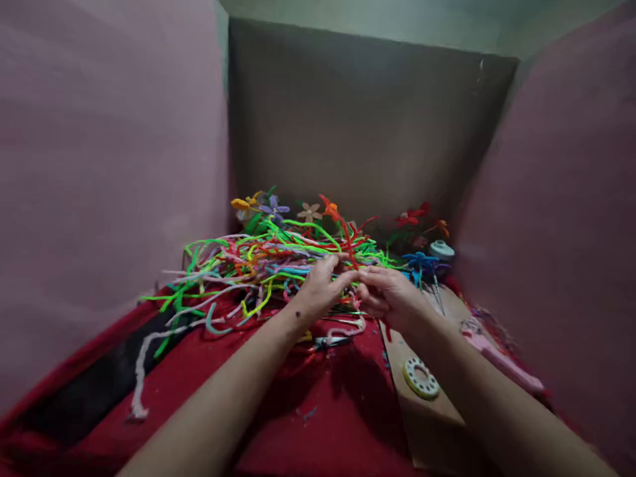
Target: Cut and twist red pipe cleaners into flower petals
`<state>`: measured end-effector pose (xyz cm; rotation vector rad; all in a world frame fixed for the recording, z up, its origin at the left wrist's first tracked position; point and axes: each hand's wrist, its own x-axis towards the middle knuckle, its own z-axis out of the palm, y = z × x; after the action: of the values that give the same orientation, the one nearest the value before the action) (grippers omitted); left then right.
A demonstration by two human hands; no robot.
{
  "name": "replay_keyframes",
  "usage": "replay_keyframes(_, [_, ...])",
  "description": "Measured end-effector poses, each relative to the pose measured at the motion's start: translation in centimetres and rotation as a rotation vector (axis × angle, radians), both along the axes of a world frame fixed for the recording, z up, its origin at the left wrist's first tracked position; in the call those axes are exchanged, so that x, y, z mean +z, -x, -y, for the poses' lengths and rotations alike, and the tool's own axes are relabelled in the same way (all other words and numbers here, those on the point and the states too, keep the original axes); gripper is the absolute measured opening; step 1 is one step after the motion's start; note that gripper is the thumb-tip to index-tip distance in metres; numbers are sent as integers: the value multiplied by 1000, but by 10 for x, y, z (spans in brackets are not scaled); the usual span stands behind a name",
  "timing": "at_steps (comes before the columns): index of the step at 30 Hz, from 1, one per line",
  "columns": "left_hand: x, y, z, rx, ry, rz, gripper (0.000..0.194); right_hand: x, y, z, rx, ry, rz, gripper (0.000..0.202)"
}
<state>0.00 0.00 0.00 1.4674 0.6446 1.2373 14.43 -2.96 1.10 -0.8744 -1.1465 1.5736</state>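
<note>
Fuzzy red pipe cleaners (350, 245) stand up from between my two hands, their ends fanning out above the fingers. My left hand (324, 283) is closed in a pinch at their lower part, thumb pointing right. Fingertips of my right hand (390, 295) press together at the same spot, touching the left thumb, with the other fingers curled. Exactly how the stems join there is hidden by the fingers. Just behind lies a large tangled heap of coloured pipe cleaners (278, 255), mostly green, pink, red and white.
Finished pipe-cleaner flowers stand at the back, including a purple flower (274, 209) and a blue flower (421, 260). Pliers (330, 342) lie on the red cloth (318, 404). At right are a board (422, 430), a round holed disc (420, 377) and a pink tool (501, 358). Walls close in both sides.
</note>
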Motion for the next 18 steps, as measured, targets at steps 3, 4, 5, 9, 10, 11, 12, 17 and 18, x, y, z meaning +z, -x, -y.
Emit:
replay_keyframes(3, [-8, 2, 4, -29, 61, 8, 23, -17, 4, 7, 89, 43, 14, 15])
replay_keyframes(4, [-11, 2, 4, -33, 85, 25, 22, -22, 5, 9, 110, 52, 16, 15])
replay_keyframes(5, [-13, 4, 3, -27, 112, 51, 23, -26, 5, 11, 125, 58, 14, 16])
replay_keyframes(9, [-18, 10, -3, -20, 230, 207, 25, -38, 0, 19, 201, 78, 12, 19])
replay_keyframes(10, [-18, 11, -4, -20, 262, 252, 23, -40, -2, 21, 212, 82, 10, 19])
replay_keyframes(11, [-17, 13, -5, -17, 295, 296, 21, -42, -3, 23, 217, 85, 7, 18])
replay_keyframes(12, [-17, 14, -6, -11, 329, 335, 18, -43, -3, 24, 218, 87, 6, 17])
replay_keyframes(17, [-13, 19, -10, 21, 456, 459, 21, -47, -3, 28, 221, 120, 3, 16])
replay_keyframes(18, [-13, 19, -10, 25, 467, 474, 22, -48, -3, 28, 214, 132, 7, 17])
